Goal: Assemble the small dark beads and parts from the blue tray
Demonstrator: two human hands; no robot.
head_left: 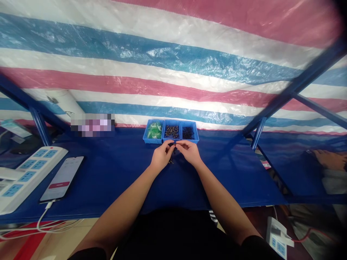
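Observation:
My left hand (162,156) and my right hand (190,151) meet over the blue table cloth (114,173), fingers pinched together on a small dark part (174,145) held between them. A few more small dark parts (171,161) lie on the cloth just under my left hand. Right behind my hands stand three small blue bins in a row: the left bin (153,131) holds green pieces, the middle bin (171,131) holds dark round pieces, the right bin (189,132) holds black pieces.
A white power strip (25,173) and a phone (63,178) on a charging cable lie at the table's left. A striped tarp (173,65) hangs behind. Blue frame bars (287,94) cross at right. Another person's foot (329,159) shows at far right.

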